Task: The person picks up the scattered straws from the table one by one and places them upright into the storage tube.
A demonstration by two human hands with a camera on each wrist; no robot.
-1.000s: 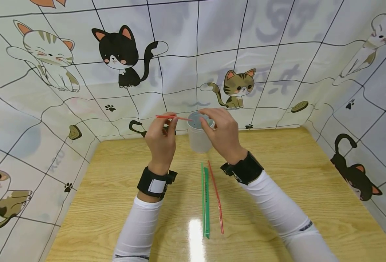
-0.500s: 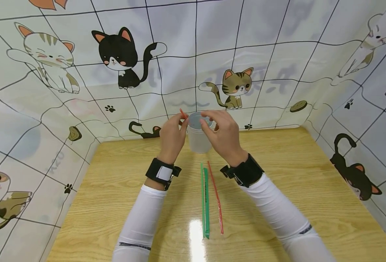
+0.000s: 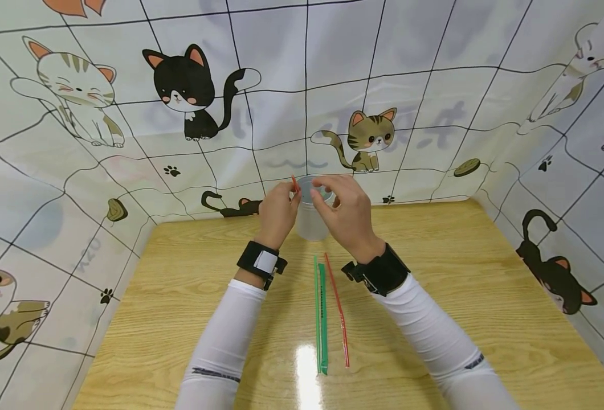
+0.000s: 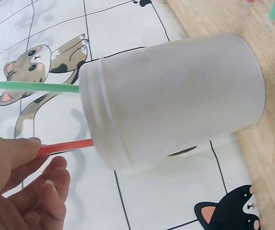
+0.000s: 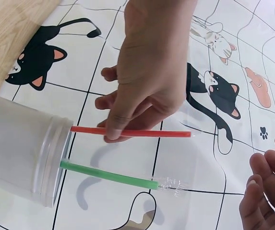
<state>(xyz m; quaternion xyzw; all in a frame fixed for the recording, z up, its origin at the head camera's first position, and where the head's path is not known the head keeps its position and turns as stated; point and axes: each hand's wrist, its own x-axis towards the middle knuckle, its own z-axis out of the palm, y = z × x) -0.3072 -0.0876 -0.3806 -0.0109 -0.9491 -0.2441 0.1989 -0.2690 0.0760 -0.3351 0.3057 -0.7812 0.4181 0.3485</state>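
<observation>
Upright at the back of the table, the frosted white plastic cup (image 3: 312, 225) stands between the two hands. My left hand (image 3: 276, 212) pinches a red straw (image 4: 72, 146) between thumb and index finger. In both wrist views the straw's lower end goes inside the cup's rim. A green straw (image 5: 109, 175) leans in the cup, with crinkled clear film at its free end. My right hand (image 3: 349, 210) hovers at the cup's right rim, fingers loosely bent with nothing between them; the right wrist view catches its fingertips (image 5: 259, 191) at the right edge.
On the wooden table (image 3: 189, 296), in front of the cup, lie a thin green straw (image 3: 317, 313), a wider green wrapped straw (image 3: 323, 319) and a red straw (image 3: 339, 307). A cat-printed cloth (image 3: 276, 114) hangs right behind the cup and along both sides.
My left hand has moved right to the cup and turned the red straw from level to steep, its lower end now in the cup. The right hand has stayed nearly still.
</observation>
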